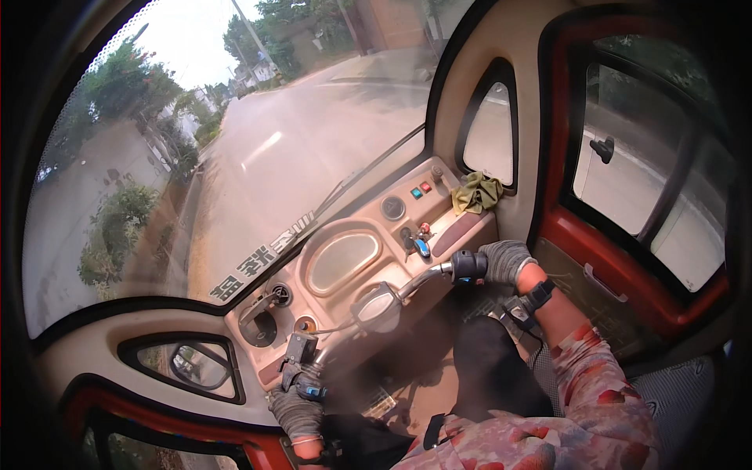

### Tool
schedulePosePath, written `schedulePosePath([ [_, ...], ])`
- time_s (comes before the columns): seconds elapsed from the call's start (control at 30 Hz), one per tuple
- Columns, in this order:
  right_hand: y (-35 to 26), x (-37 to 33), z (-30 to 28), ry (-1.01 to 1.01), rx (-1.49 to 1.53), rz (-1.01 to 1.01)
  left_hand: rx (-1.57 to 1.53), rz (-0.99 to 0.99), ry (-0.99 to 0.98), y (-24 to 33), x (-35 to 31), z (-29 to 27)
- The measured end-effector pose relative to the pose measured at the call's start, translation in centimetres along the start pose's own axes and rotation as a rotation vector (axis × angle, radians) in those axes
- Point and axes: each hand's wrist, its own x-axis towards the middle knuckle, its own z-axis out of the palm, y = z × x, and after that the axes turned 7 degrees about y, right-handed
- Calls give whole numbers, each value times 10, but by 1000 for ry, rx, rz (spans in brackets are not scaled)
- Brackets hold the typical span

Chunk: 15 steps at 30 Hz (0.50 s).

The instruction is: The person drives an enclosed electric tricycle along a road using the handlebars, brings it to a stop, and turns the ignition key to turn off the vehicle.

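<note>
I sit in the cab of a small vehicle steered by a handlebar (423,280). My right hand (509,261), in a grey knitted glove, is wrapped round the right grip beside a black switch housing (465,266). On the left, my left hand (298,417), gloved alike, closes round the other grip, below a switch block (312,390) with a blue part. A black device (538,294) is strapped to my right wrist. Between the hands, the bar's centre has a pale cover (376,304). Keys with a blue fob (422,247) hang at the dashboard.
The beige dashboard (309,244) carries an oval display (345,263) and two coloured switches (421,190). A crumpled olive cloth (476,193) lies at its right end. Past the windshield, a road (305,141) runs between trees and walls. A red-framed door (552,211) stands at my right.
</note>
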Motion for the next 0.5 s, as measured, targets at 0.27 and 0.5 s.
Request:
schedulePosePath([
  [0.27, 3, -1, 6, -28, 13, 26, -52, -27, 1, -2, 6, 3],
  [0.5, 5, -3, 9, -18, 45, 22, 8, 68, 15, 0, 7, -3],
])
